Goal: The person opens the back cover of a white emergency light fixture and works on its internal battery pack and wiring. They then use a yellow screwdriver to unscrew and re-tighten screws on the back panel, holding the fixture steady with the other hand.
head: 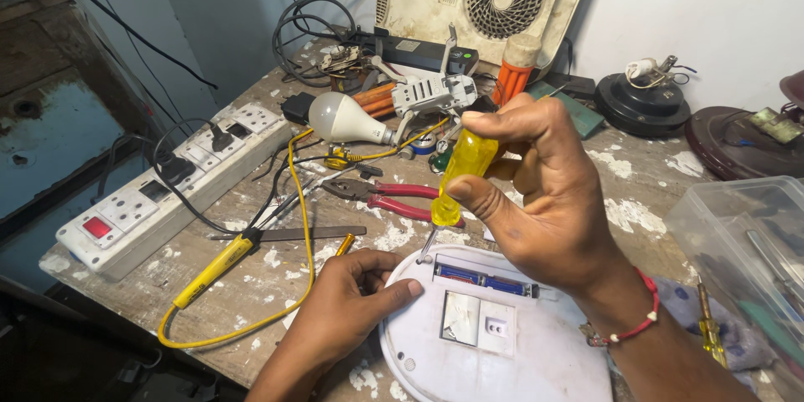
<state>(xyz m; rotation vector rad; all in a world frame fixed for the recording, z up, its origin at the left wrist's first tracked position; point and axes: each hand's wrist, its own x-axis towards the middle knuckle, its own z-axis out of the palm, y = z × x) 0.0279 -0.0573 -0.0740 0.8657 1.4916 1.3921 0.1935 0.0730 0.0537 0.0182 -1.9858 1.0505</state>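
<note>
A paint-flecked wooden workbench (pixel 251 285) against a pale wall carries the work, and the landmark on it is a round white device (pixel 502 343) lying face down at the near edge, its open battery bay showing blue cells.

From the head camera, the right hand (pixel 544 193) is closed around the yellow handle of a screwdriver (pixel 461 172), held upright just above the device's far rim; the metal tip meets the casing beside the battery bay, though the exact screw is too small to make out. The left hand (pixel 352 310) grips nothing: its fingers are curled and pressed on the device's left edge, steadying it.

Done well, this likely means keeping the shaft square to the casing, pressing down while turning, and bracing the body firmly.

Beyond the device lie red-handled pliers (pixel 385 194), a white bulb (pixel 339 117) and a switchboard (pixel 167 193) further left.
</note>
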